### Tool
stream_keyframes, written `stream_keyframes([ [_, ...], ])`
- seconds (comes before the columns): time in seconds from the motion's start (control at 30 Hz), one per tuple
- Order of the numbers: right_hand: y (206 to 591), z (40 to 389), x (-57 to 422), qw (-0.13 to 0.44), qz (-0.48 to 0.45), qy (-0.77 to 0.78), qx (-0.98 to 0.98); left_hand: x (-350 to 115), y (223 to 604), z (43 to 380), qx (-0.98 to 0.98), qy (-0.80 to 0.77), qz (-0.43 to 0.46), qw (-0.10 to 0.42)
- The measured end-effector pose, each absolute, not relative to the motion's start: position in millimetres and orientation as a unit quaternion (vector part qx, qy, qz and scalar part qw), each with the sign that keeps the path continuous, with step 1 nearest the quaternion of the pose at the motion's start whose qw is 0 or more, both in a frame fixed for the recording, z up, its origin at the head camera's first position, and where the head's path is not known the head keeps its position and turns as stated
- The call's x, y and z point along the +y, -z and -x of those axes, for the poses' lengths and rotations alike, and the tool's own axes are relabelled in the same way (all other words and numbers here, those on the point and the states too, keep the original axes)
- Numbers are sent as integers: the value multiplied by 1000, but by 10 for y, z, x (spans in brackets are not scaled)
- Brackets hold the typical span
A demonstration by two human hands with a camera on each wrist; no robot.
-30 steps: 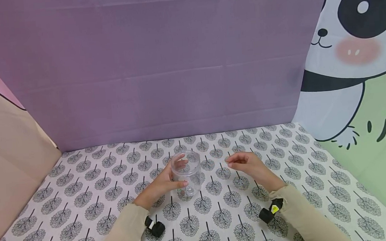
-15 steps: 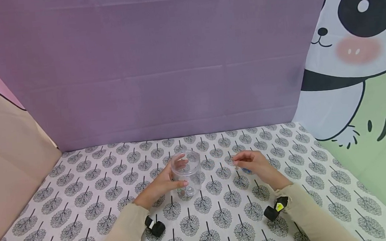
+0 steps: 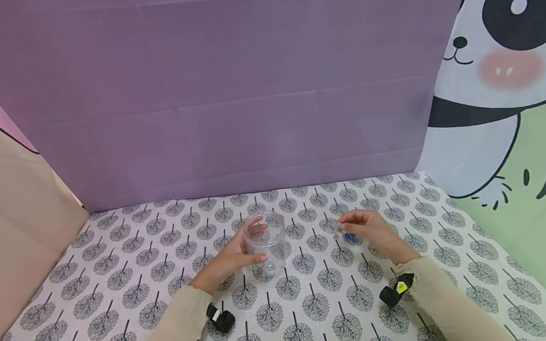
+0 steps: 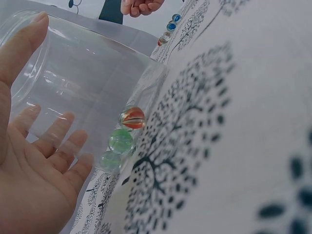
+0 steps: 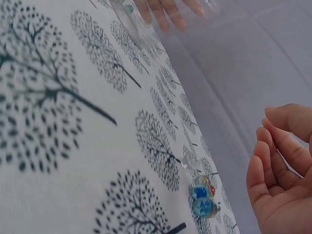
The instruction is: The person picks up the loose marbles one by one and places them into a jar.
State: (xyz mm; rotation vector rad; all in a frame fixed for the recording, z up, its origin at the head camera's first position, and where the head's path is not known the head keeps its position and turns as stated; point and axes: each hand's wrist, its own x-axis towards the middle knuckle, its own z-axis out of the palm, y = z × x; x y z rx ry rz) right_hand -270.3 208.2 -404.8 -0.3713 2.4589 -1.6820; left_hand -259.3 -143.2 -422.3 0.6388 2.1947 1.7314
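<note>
A clear, lidless plastic jar [image 3: 274, 252] stands upright on the patterned cloth. My left hand [image 3: 232, 260] grips its side, the thumb in front and the fingers round the back. Through the wall in the left wrist view, an orange-striped marble [image 4: 132, 117] and green marbles [image 4: 120, 141] lie at the jar's bottom. To the right, my right hand [image 3: 372, 235] hovers over a small cluster of loose marbles [image 3: 351, 238], blue and clear. The right wrist view shows its fingers loosely curled, thumb near the index fingertip, nothing visible between them. Blue marbles [image 5: 202, 199] sit below it there.
White cloth [image 3: 311, 315] printed with dark trees covers the table. A purple curtain [image 3: 248, 87] rises behind its far edge. A panda-printed drape [image 3: 528, 147] hangs along the right side and a beige one [image 3: 19, 220] along the left.
My right hand has moved rightward, away from the jar, and the loose marbles it had covered now show beneath its fingertips. My left hand keeps its grip on the jar.
</note>
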Motion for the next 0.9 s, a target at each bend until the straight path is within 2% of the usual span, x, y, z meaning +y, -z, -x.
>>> stream_keyframes([
  [0.2, 4058, 2719, 2155, 71, 109, 553, 823, -1422, 4225, 2601, 750, -608, -216, 149],
  [0.43, 4083, 2768, 2254, 56, 92, 542, 834, -1432, 4239, 2609, 754, -602, -225, 136],
  [0.9, 4141, 2851, 2375, 43, 73, 545, 834, -1433, 4253, 2624, 742, -613, -232, 143],
])
